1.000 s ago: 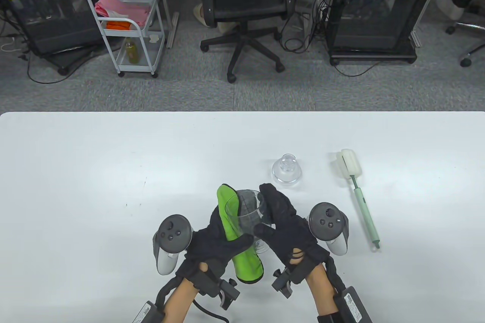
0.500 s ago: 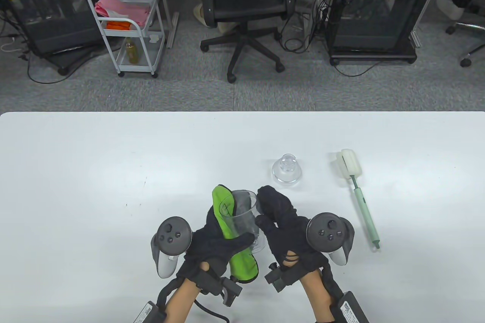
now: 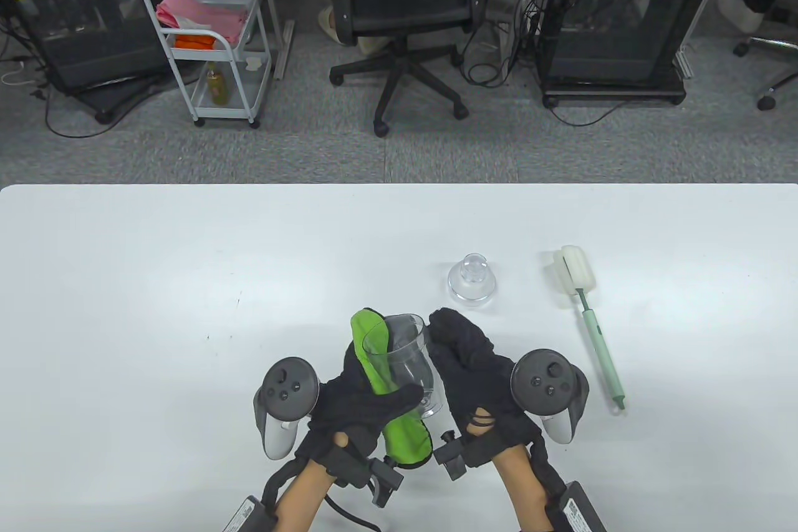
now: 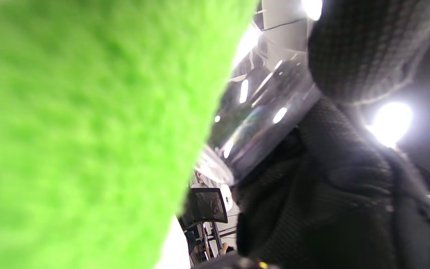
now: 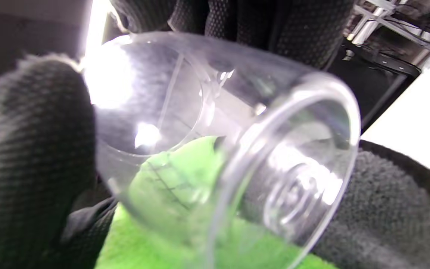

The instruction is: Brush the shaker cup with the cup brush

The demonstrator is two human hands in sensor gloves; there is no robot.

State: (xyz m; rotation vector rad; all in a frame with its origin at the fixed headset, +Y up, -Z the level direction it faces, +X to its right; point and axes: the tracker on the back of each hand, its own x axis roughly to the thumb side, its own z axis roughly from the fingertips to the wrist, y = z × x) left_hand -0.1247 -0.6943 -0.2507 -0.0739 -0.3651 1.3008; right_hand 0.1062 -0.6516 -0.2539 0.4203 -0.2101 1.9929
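Shaker cup (image 3: 402, 363) sits low centre of the table view, lifted off the surface (image 3: 156, 282) and tilted, mouth toward the far side. My left hand (image 3: 355, 401) cradles it through a green cloth (image 3: 405, 438): thumb over the cup's wall, cloth between palm and plastic. I judge the cloth is there to wipe the outside or to stop a slick clear wall from slipping. My right hand (image 3: 471, 370) presses its fingers along the cup's right wall. In the right wrist view the cup base faces the lens, with gloved fingers (image 5: 32, 149) wrapped on the wall and green showing through it. Both grips are closed around the cup, neither spread.

Cup brush (image 3: 592, 326) lies untouched at right of the table view, foam head toward the far edge, handle end nearest me, well apart from my right hand. A clear domed lid (image 3: 472, 282) stands between cup and brush, so the mouth is open.

Judgement: brushing not yet begun. Right hand must release and fetch the brush while left alone holds the cup.
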